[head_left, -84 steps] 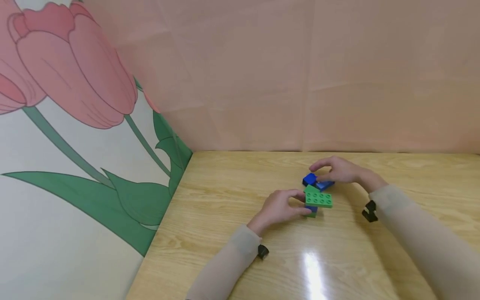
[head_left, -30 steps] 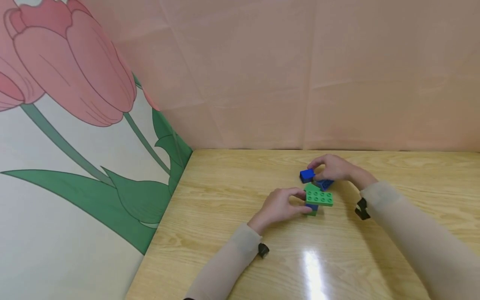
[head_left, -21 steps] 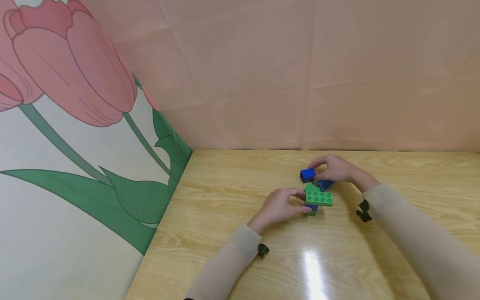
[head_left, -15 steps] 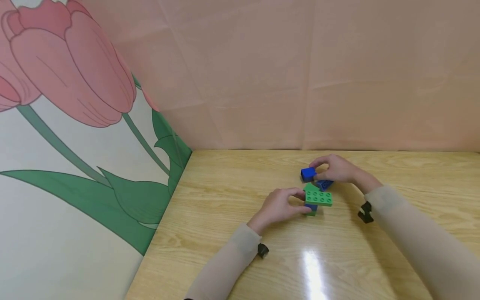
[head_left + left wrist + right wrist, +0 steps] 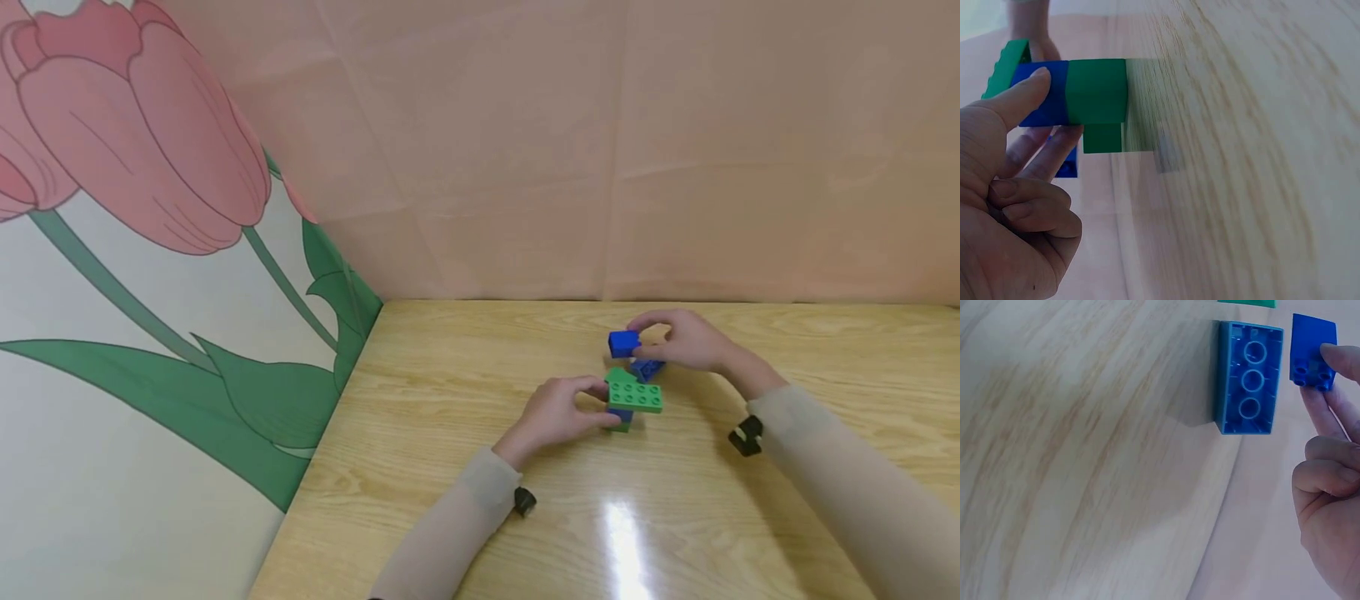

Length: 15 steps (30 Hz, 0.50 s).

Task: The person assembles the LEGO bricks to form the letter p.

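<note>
My left hand (image 5: 558, 410) grips a stack of toy building bricks standing on the table, its thumb on the blue brick (image 5: 1057, 100) in the middle. A long green brick (image 5: 635, 397) with studs tops the stack, and green bricks (image 5: 1097, 90) sit at its base. Held off the table behind it, a small blue brick (image 5: 622, 343) is pinched between thumb and fingers of my right hand (image 5: 690, 340). Its studs point back toward that hand in the right wrist view. A longer blue brick (image 5: 1250, 381) lies just below, its hollow underside facing the right wrist camera.
The wooden table (image 5: 420, 400) ends at a pink cloth backdrop (image 5: 480, 167). A tulip-printed panel (image 5: 150, 250) borders its left side. Black wrist cameras (image 5: 746, 437) hang under both sleeves.
The small blue brick, first standing beside the longer blue one, is now in my right hand's fingers, turned and raised. That hand has lately drifted slightly right. The left hand keeps its hold.
</note>
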Each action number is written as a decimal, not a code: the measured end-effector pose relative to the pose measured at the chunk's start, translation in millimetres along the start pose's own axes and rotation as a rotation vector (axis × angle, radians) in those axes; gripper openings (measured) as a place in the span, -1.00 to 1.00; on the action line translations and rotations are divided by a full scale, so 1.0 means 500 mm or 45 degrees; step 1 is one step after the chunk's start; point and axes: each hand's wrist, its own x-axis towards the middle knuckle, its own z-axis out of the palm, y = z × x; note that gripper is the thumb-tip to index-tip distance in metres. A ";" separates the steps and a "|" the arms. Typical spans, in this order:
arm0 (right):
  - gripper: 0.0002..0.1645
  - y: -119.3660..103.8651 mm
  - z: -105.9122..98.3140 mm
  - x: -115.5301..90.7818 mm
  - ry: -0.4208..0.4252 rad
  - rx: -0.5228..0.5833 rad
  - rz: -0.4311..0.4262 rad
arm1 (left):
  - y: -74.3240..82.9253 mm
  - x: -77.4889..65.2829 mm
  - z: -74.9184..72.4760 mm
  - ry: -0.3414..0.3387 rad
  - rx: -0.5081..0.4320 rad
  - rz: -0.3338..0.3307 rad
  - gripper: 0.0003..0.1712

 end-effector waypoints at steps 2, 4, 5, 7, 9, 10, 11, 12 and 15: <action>-0.52 -0.003 -0.004 -0.009 0.018 -0.010 -0.005 | -0.001 0.000 0.001 -0.001 -0.008 0.000 -0.56; -0.51 -0.003 -0.008 -0.017 0.032 -0.019 -0.007 | -0.001 -0.001 0.002 -0.001 -0.015 -0.002 -0.56; -0.51 -0.004 -0.010 -0.021 0.039 -0.027 -0.015 | -0.002 -0.001 0.002 0.000 -0.015 -0.003 -0.56; -0.52 -0.006 -0.014 -0.029 0.054 -0.035 -0.027 | -0.002 -0.001 0.001 0.003 -0.009 -0.002 -0.55; -0.54 -0.011 -0.017 -0.037 0.070 -0.044 -0.043 | -0.001 -0.002 0.001 0.009 -0.001 0.002 -0.55; -0.55 -0.014 -0.019 -0.041 0.078 -0.049 -0.047 | -0.001 -0.002 0.001 0.011 0.003 0.004 -0.54; -0.55 -0.017 -0.021 -0.045 0.085 -0.052 -0.052 | -0.002 -0.002 0.001 0.012 0.006 0.004 -0.54; -0.56 -0.021 -0.022 -0.049 0.092 -0.054 -0.057 | -0.001 -0.002 0.001 0.013 0.007 0.004 -0.53; -0.56 -0.031 -0.027 -0.061 0.112 -0.061 -0.060 | -0.002 -0.003 0.001 0.012 0.007 0.003 -0.52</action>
